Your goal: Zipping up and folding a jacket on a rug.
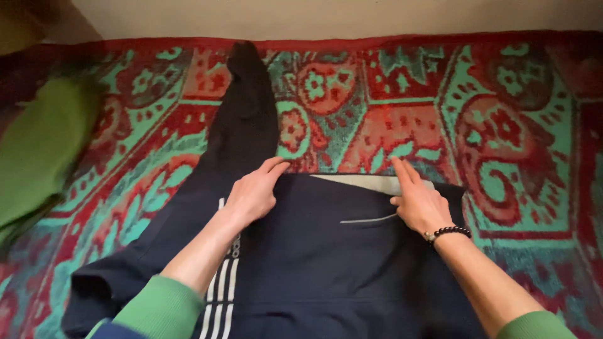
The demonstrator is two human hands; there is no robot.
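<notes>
Dark navy cloth lies under both hands: a pair of track trousers (pixel 326 251) spread flat on a patterned carpet (pixel 502 125), with its waistband toward the far side and one leg stretching away toward the wall. The left hand (pixel 253 191) rests palm down on the upper edge of the trousers, its fingers held loosely together and pointing forward, pressing the cloth rather than pinching it. The right hand (pixel 418 199) lies flat near the waistband as well, index finger stretched out toward a pale grey strip of lining that shows at the top edge, the other fingers curled slightly; it grips nothing. A bracelet (pixel 447 233) of dark beads circles the right wrist, and both forearms come in from below, bare up to green knitted cuffs. White stripes run down the side of the trousers beside the left forearm, and a thin pale line marks a pocket just left of the right hand. The carpet is thick and woven, red with teal and green flower and scroll shapes, and it reaches a plain pale wall (pixel 314 16) at the top. A green cloth (pixel 38 150) lies well apart at the left, blurred.
</notes>
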